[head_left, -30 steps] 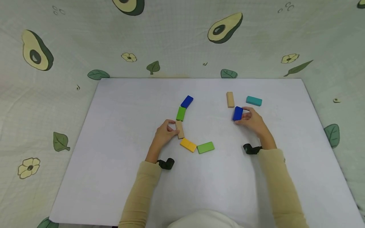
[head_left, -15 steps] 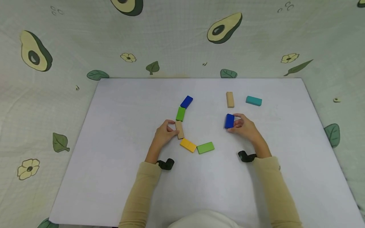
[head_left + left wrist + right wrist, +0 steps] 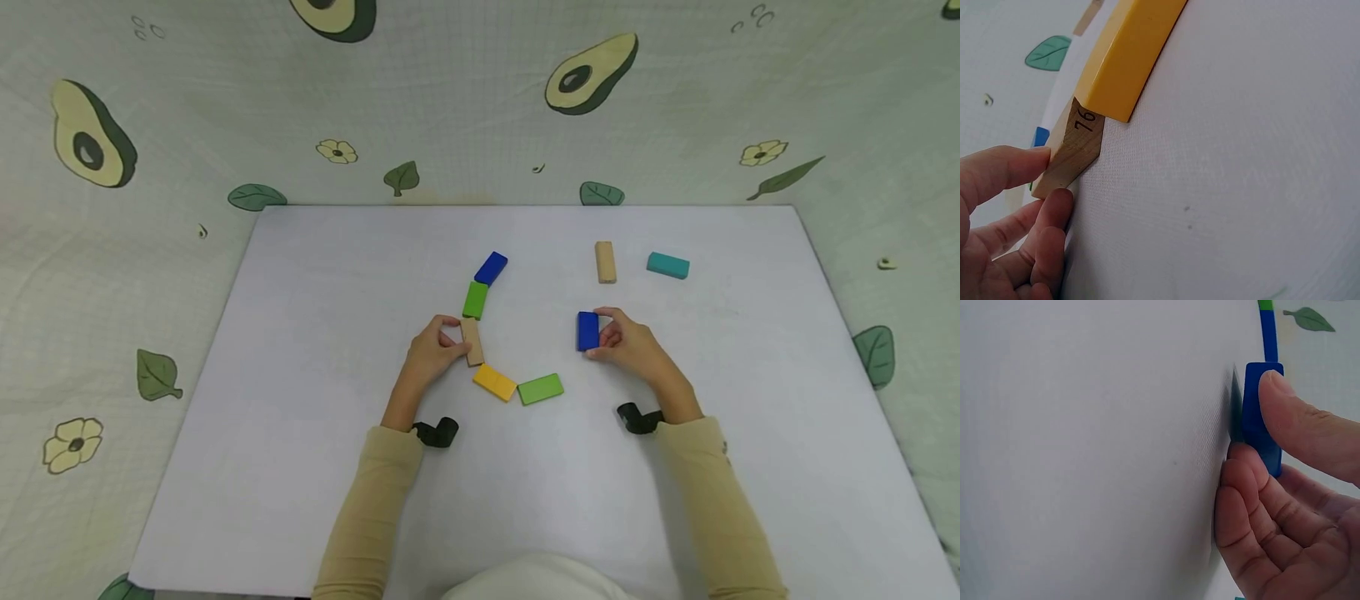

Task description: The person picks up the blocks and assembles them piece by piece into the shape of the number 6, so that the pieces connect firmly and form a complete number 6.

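Observation:
My left hand point(image 3: 431, 357) pinches a plain wooden block point(image 3: 472, 342) by its ends. In the left wrist view that block, marked "76" point(image 3: 1084, 120), meets the corner of a yellow block point(image 3: 1110, 69). The block belongs to a curved row on the table: a blue block point(image 3: 491, 268) at the far end, a green block point(image 3: 476, 300), the wooden one, the yellow one, then a light green block point(image 3: 541, 389). My right hand point(image 3: 633, 348) holds a second blue block point(image 3: 587, 332) between thumb and fingers, right of the row. In the right wrist view its shadow falls beside it.
At the back right of the white table point(image 3: 300, 500) lie another wooden block point(image 3: 605, 262) and a teal block point(image 3: 667, 266). A cloth with avocado prints point(image 3: 480, 100) hangs behind the table's back edge. Each wrist wears a black camera point(image 3: 639, 418).
My right hand has carried the blue block leftward and nearer to me, away from the loose wooden and teal blocks. The left hand has stayed on its wooden block.

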`<state>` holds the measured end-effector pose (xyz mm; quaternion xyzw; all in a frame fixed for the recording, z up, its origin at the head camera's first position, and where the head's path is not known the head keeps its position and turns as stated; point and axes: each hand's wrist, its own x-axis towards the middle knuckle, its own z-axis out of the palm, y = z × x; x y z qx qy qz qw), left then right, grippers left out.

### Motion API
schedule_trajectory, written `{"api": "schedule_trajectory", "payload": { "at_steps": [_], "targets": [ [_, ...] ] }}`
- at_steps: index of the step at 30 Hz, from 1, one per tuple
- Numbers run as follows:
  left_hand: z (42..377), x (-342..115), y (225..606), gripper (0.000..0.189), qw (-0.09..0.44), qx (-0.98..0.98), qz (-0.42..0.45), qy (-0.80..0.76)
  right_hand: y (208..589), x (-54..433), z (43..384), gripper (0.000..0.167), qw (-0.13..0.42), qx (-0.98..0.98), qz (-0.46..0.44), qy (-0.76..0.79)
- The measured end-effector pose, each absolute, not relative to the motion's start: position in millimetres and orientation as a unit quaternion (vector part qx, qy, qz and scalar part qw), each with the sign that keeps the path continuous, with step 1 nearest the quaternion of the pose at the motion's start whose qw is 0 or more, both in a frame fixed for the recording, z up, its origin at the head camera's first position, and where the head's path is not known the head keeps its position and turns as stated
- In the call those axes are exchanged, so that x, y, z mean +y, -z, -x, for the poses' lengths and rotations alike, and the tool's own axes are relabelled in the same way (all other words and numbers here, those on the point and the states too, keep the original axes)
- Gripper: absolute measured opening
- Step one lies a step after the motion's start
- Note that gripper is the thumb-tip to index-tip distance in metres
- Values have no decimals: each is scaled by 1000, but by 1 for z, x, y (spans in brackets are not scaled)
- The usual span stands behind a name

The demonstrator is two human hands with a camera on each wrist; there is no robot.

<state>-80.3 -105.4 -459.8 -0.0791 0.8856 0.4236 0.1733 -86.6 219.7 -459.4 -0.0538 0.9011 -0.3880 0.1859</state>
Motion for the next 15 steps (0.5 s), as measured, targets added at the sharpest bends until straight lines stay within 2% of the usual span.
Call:
{"api": "schedule_trajectory", "payload": {
  "at_steps": [15],
  "targets": [
    [80, -106, 460, 46, 168, 885, 75, -428, 459, 204, 73, 65, 177, 902, 81, 386]
  ]
}}
